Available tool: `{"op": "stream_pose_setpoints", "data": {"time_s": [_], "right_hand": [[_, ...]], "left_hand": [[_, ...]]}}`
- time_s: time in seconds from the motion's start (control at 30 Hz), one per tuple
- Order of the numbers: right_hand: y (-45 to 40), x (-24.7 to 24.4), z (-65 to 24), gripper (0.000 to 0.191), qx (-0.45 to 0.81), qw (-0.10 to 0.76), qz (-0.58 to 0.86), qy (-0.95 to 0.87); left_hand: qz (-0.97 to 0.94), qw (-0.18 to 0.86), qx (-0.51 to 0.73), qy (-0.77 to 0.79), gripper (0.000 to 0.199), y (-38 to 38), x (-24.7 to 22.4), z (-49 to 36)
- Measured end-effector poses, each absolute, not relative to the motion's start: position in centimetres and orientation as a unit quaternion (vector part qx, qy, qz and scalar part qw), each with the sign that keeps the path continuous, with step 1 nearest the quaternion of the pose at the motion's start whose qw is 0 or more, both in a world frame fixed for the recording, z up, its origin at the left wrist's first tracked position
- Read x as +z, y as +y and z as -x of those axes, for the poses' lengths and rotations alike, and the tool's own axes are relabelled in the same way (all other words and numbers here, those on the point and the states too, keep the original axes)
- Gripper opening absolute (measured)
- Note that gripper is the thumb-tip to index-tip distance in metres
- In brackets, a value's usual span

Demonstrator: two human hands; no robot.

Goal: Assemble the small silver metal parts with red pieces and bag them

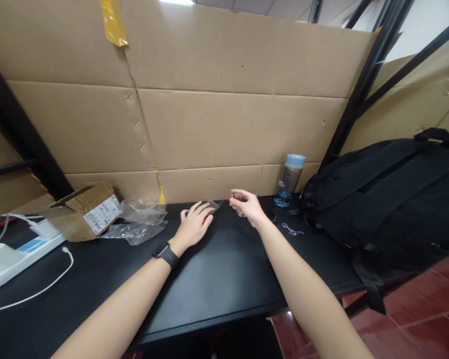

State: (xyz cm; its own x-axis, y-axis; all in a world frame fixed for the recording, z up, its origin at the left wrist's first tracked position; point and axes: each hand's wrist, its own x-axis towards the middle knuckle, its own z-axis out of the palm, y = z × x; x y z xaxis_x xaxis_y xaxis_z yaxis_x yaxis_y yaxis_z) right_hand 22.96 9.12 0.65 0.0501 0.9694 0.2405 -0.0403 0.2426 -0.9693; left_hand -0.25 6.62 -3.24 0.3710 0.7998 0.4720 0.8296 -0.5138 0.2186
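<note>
My left hand [195,225], with a dark watch [166,253] on its wrist, lies low over the black tabletop [224,279]. Its fingers are stretched out and apart, and they touch or cover part of a small clear plastic piece [214,205]. A bit of red shows under these fingers. To the right, my right hand [249,204] is raised slightly, thumb and fingertips pinched around a tiny, thin, light thing [232,196] too small to name. A small round clear object [241,214] sits below its palm, partly hidden.
Crumpled clear plastic bags [140,217] and an opened cardboard box [93,212] lie left. Further left is a white power strip [26,257] with a cable [56,281]. At right stand a blue-lidded bottle [289,182], a small keychain [294,231] and a black backpack [385,199]. Cardboard [209,129] walls the back.
</note>
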Motion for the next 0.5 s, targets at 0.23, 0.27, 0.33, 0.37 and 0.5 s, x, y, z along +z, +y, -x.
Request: {"op": "stream_pose_setpoints", "data": {"time_s": [0.23, 0.27, 0.33, 0.37, 0.5], "right_hand": [[9.6, 1.1, -24.9, 0.040, 0.352, 0.555, 0.475, -0.585], [9.7, 1.1, -25.1, 0.040, 0.324, 0.538, 0.483, -0.610], [9.7, 1.2, -25.6, 0.041, 0.278, 0.488, 0.490, -0.667], [9.5, 1.3, -25.8, 0.043, 0.256, 0.458, 0.490, -0.696], [8.2, 2.3, -26.3, 0.044, 0.160, 0.325, 0.492, -0.792]], "left_hand": [[0.880, 0.018, -0.203, -0.429, 0.043, 6.3, -3.1, -0.4], [0.886, 0.012, -0.199, -0.419, 0.043, 6.1, -3.1, -0.4], [0.900, 0.000, -0.193, -0.390, 0.041, 5.4, -2.8, -0.4], [0.908, -0.006, -0.191, -0.373, 0.041, 5.0, -2.6, -0.4], [0.923, -0.029, -0.187, -0.335, 0.046, 3.3, -2.2, -0.5]]}}
